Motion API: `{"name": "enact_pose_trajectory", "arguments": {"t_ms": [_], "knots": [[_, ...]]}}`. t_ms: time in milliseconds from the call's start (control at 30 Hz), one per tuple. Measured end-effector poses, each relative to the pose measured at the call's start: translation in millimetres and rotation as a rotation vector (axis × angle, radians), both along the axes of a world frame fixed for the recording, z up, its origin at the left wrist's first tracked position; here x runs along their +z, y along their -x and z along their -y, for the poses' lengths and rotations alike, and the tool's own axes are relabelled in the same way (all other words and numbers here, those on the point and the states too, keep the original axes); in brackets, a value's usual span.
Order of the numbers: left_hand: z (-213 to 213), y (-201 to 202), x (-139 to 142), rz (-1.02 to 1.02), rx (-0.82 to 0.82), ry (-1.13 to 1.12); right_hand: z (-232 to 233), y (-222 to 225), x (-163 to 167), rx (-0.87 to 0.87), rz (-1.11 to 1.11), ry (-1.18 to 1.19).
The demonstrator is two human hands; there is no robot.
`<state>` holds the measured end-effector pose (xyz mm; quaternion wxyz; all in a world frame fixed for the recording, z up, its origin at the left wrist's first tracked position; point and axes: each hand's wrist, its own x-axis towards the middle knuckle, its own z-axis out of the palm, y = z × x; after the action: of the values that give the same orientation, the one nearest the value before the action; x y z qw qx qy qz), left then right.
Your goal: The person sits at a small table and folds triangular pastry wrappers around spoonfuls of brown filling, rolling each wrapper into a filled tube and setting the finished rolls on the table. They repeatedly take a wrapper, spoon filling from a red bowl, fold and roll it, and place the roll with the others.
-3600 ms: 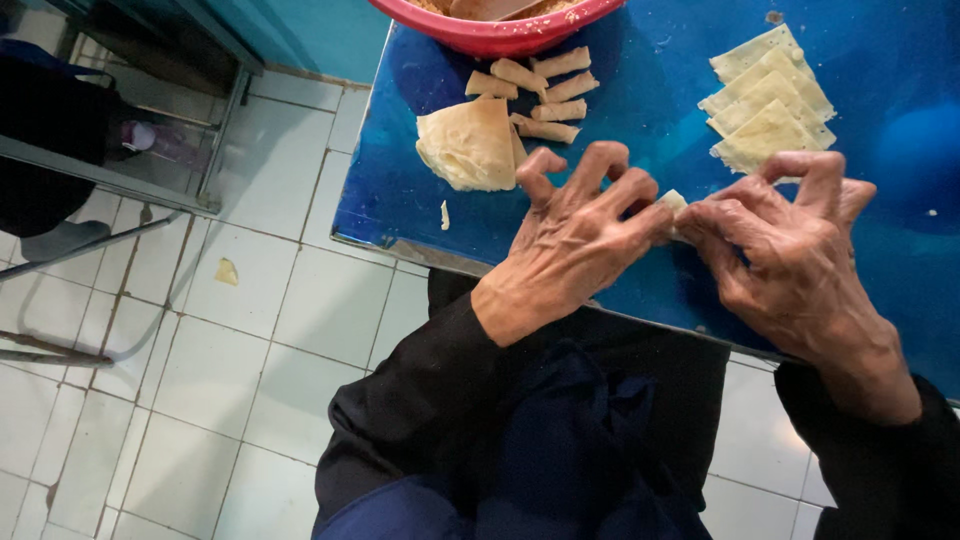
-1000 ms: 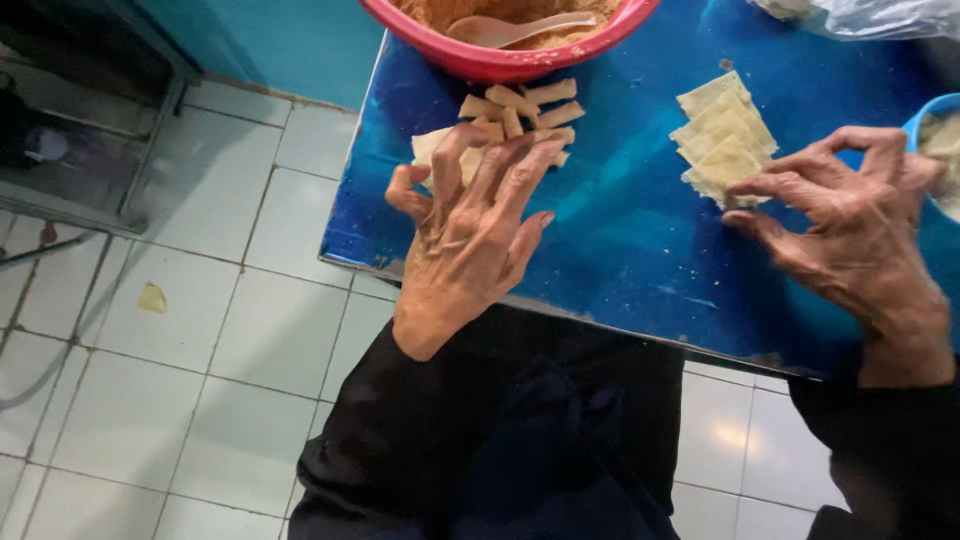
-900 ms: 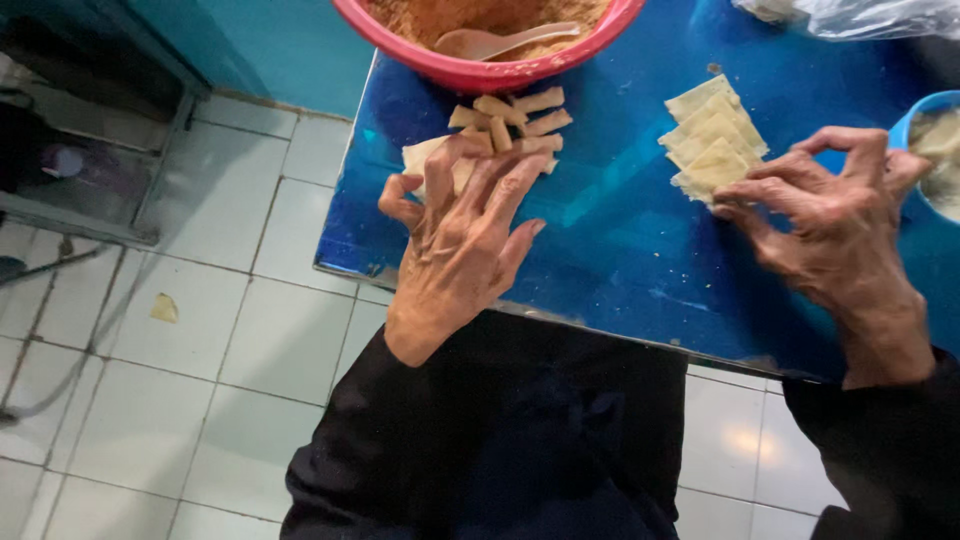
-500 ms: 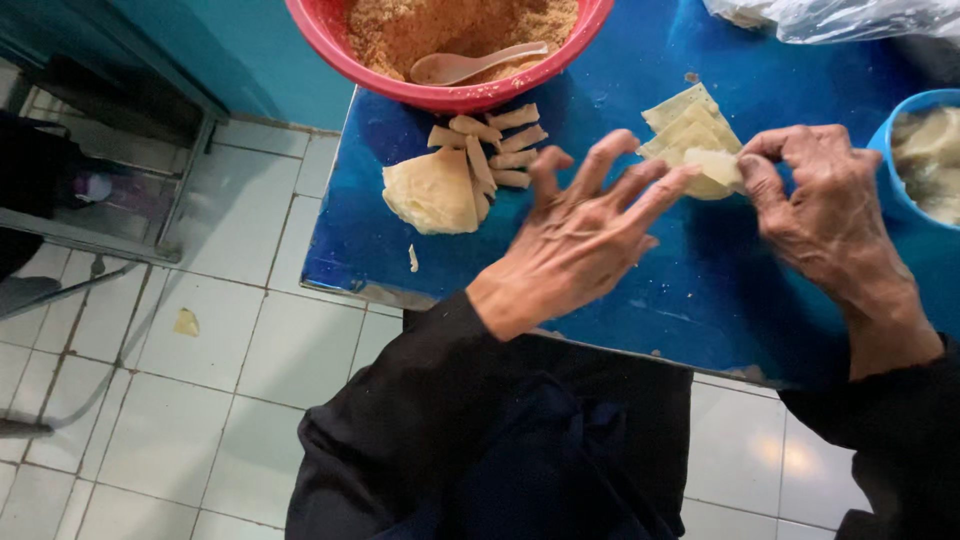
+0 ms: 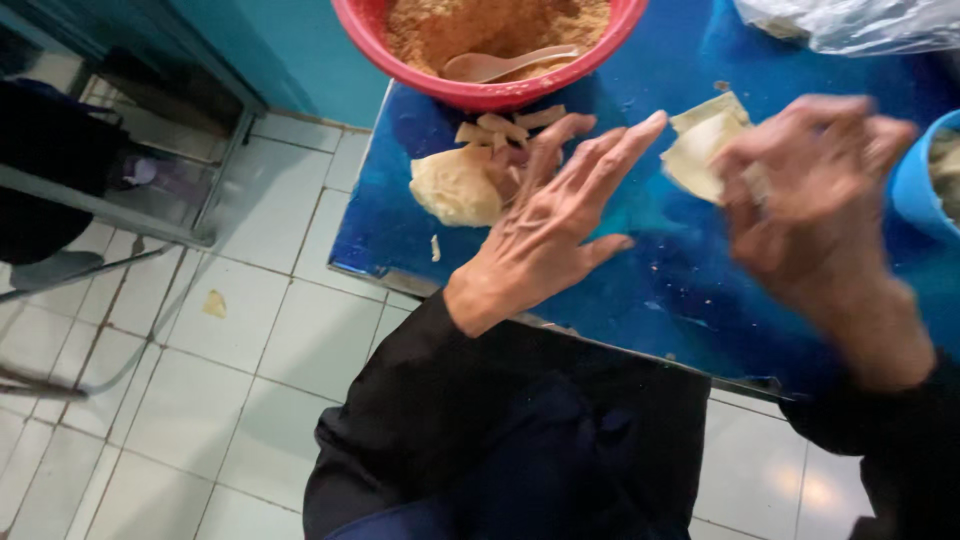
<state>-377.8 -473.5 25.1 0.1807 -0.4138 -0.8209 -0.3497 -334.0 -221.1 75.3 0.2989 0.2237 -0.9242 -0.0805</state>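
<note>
My left hand (image 5: 560,215) hovers over the blue table (image 5: 660,300) with its fingers spread and nothing in it. Its fingertips reach toward several folded dough pieces (image 5: 505,125) and a round pile of pale wrappers (image 5: 455,185). My right hand (image 5: 815,200) is blurred by motion. It pinches the edge of a pale dough wrapper (image 5: 700,150) on top of a small stack at the table's far side.
A red bowl (image 5: 500,97) of brown crumbly filling with a spoon (image 5: 500,63) stands at the far edge. A blue container (image 5: 908,190) sits at the right and a plastic bag (image 5: 850,25) at the top right. A metal-framed stand (image 5: 150,215) is on the tiled floor to the left.
My left hand left the folded pieces and swung right with fingers spread. My right hand went to the wrapper stack and took hold of a sheet. The view shifted closer.
</note>
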Motion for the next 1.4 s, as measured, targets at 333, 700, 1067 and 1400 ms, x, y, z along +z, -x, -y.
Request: {"name": "enact_pose_trajectory", "arguments": {"t_ms": [333, 700, 1067, 1400], "knots": [[57.1, -46.1, -15.8, -0.129, 0.047, 0.077, 77.2, -66.0, -15.9, 0.115, 0.188, 0.083], [73.7, -28.1, -7.7, -0.075, 0.054, 0.070, 52.0, 4.4, 25.2, 0.001, 0.284, 0.238], [104.8, 14.7, -2.8, -0.066, 0.062, 0.019, 159.8, 243.5, 42.2, -0.165, 0.409, -0.132], [131.6, 38.1, -18.4, -0.049, 0.055, 0.026, 166.8, 306.9, 10.3, -0.228, 0.551, -0.210]]}}
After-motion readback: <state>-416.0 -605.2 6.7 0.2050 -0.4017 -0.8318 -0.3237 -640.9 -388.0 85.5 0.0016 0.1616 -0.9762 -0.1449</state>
